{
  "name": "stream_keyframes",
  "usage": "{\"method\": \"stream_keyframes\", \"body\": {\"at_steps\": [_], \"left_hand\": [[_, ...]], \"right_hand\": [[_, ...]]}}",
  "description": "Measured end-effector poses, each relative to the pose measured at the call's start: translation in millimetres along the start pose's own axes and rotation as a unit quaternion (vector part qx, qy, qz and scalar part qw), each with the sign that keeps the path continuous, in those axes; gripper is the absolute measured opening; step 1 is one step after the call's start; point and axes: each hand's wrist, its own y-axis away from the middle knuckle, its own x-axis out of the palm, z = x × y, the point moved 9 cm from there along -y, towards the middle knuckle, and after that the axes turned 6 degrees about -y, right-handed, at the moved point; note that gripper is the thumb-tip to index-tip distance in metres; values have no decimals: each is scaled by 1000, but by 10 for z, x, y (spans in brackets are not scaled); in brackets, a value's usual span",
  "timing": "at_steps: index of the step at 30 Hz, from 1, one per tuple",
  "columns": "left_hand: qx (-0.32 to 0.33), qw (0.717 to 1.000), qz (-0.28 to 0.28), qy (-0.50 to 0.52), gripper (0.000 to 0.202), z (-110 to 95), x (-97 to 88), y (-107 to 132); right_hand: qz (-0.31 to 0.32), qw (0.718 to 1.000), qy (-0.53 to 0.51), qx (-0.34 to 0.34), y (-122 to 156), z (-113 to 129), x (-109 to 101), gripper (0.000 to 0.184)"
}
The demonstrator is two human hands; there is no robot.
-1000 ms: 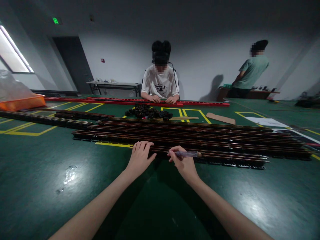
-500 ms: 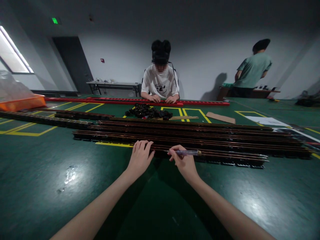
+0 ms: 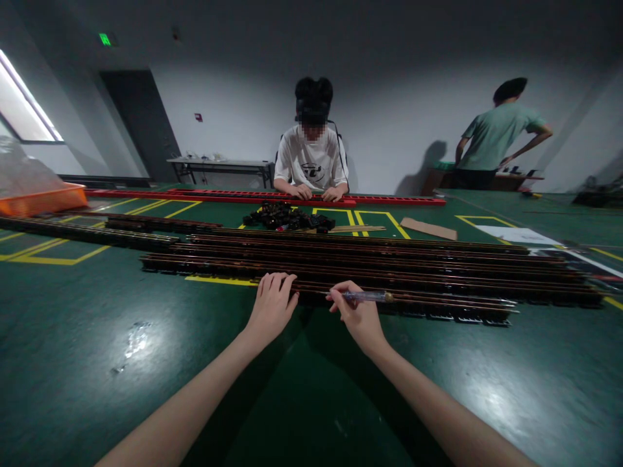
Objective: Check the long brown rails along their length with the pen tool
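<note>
My left hand [image 3: 271,307] lies with its fingers stretched flat on the left end of the nearest dark rail [image 3: 438,305], one of several long dark rails [image 3: 370,259] laid side by side on the green table. My right hand [image 3: 357,314] is closed round a clear-handled screwdriver [image 3: 366,296], held level with its tip pointing left onto the same rail, a short way right of the left hand.
A person in a white shirt [image 3: 311,162] sits opposite with both hands on a long red rail [image 3: 272,196]. A pile of small black parts [image 3: 288,218], a cardboard strip [image 3: 429,229] and an orange tray [image 3: 41,198] lie beyond. Another person [image 3: 496,136] stands at the back right.
My hands have barely shifted; the left fingers slid slightly along the rail. The person at the back right has turned and put a hand on the hip.
</note>
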Motion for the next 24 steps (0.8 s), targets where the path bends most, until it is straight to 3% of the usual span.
{"method": "stream_keyframes", "body": {"at_steps": [9,24], "left_hand": [[9,999,-25,-21,31,-32,-55,0],[11,999,-19,-36,41,-3,-40,10]], "right_hand": [[7,1000,-9,5,0,-23,12,25],[18,1000,-1,15,-9,-56,36,20]]}}
